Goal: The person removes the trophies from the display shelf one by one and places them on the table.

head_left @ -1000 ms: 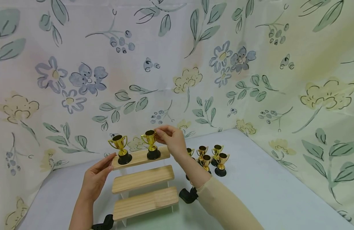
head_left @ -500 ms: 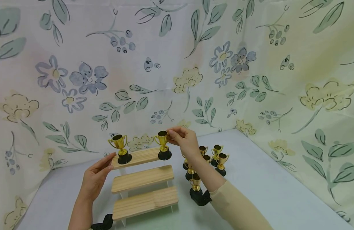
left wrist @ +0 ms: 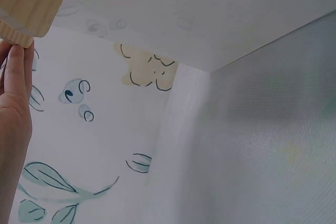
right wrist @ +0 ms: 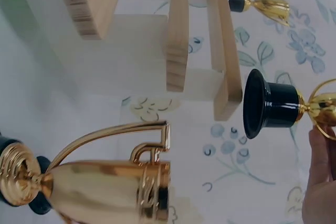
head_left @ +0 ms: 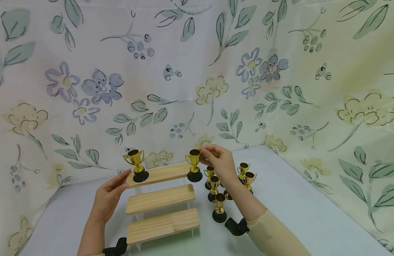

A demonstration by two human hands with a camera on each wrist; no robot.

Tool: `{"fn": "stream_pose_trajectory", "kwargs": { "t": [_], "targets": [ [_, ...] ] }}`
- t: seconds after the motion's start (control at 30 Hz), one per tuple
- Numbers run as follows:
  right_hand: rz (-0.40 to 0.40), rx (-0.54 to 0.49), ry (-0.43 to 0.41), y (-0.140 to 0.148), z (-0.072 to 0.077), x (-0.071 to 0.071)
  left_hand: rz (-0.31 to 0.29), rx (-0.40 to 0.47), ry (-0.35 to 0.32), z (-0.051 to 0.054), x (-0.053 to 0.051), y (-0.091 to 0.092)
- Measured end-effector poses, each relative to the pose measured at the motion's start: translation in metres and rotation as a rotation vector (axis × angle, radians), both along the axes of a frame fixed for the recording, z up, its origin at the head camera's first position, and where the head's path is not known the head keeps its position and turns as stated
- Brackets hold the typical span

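Note:
A three-tier wooden display shelf (head_left: 161,199) stands on the table. My left hand (head_left: 108,195) holds the left end of its top board; the left wrist view shows those fingers (left wrist: 18,72) straight against the wood. One gold trophy cup (head_left: 137,164) with a black base stands on that board's left part. By one handle, my right hand (head_left: 220,165) pinches another gold trophy cup (head_left: 194,164), upright at the board's right end. In the right wrist view, this cup's black base (right wrist: 273,103) shows a narrow gap from the board and reaches partly past its end.
Several more trophy cups stand right of the shelf, such as the front one (head_left: 219,208); my right forearm partly hides some. The middle board (head_left: 160,199) and bottom board (head_left: 163,225) step down toward me. A flowered cloth (head_left: 184,71) hangs behind the table.
My right hand has moved the pinched trophy cup rightward along the top board to its right end. The left hand stays at the left end, and the first cup has not moved.

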State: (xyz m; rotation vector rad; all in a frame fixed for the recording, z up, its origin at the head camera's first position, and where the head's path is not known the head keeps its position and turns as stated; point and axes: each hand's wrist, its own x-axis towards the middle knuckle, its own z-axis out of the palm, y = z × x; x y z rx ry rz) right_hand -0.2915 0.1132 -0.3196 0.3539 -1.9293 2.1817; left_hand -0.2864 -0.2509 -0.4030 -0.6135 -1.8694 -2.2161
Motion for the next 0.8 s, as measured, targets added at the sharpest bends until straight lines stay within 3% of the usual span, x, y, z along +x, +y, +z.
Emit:
{"fn": "stream_pose_trajectory", "kwargs": {
  "t": [0.53, 0.8],
  "targets": [
    [-0.048, 0.062, 0.003, 0.038, -0.018, 0.011, -0.002, -0.011, -0.011, 0.000, 0.000, -0.001],
    [-0.119, 0.116, 0.003, 0.064, -0.025, 0.016, 0.005, -0.020, -0.010, -0.001, 0.000, -0.001]
  ]
}}
